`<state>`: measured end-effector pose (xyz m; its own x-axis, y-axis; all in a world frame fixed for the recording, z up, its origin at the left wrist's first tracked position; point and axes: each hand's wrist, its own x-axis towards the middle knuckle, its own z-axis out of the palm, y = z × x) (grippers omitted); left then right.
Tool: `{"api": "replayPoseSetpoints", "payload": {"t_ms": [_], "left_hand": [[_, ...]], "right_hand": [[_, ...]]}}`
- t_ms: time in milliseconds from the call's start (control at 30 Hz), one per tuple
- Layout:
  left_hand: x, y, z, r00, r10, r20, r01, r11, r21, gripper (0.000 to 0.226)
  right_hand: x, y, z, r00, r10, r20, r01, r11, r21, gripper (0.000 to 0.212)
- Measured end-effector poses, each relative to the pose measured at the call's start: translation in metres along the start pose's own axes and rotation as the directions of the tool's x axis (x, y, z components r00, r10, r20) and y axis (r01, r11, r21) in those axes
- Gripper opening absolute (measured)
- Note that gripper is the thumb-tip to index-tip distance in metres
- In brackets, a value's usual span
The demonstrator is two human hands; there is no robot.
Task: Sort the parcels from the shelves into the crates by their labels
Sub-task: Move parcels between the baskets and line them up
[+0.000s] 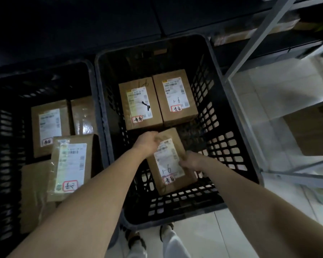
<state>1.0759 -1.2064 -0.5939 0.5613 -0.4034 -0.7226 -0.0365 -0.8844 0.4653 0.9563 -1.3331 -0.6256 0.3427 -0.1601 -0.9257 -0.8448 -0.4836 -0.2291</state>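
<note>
Both hands (168, 151) grip parcel (171, 161) inside crate (231, 146).

Two crates (209, 116), seven parcels (173, 97) inside, two hands (147, 142)

Dim, grainy wide-angle view, darkest along the top, brighter on the pale floor tiles (257, 108) at right, glare on a taped parcel (84, 116), blurred and bent toward edges

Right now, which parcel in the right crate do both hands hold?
The nearest parcel, gripped by left hand and right hand; the far left parcel and far right parcel lie untouched.
</note>
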Motion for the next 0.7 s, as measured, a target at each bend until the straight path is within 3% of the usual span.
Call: {"api": "replayPoseSetpoints", "payload": {"t_ms": [133, 467, 700], "left_hand": [[0.001, -0.024, 0.002, 1.0, 0.006, -0.014, -0.004, 0.988, 0.155, 0.038], [-0.014, -0.03, -0.01, 0.99, 0.137, -0.018, -0.132, 0.977, 0.165, 0.037], [-0.066, -0.02, -0.061, 0.915, 0.35, -0.199, -0.323, 0.933, 0.159, 0.032]], "right_hand": [[0.014, -0.023, 0.029, 0.997, -0.075, 0.023, 0.072, 0.99, 0.121, 0.043], [0.003, -0.038, 0.004, 0.952, -0.212, -0.218, 0.185, 0.973, -0.139, 0.043], [-0.046, -0.084, -0.017, 0.84, -0.413, -0.352, 0.346, 0.907, -0.239, 0.038]]}}
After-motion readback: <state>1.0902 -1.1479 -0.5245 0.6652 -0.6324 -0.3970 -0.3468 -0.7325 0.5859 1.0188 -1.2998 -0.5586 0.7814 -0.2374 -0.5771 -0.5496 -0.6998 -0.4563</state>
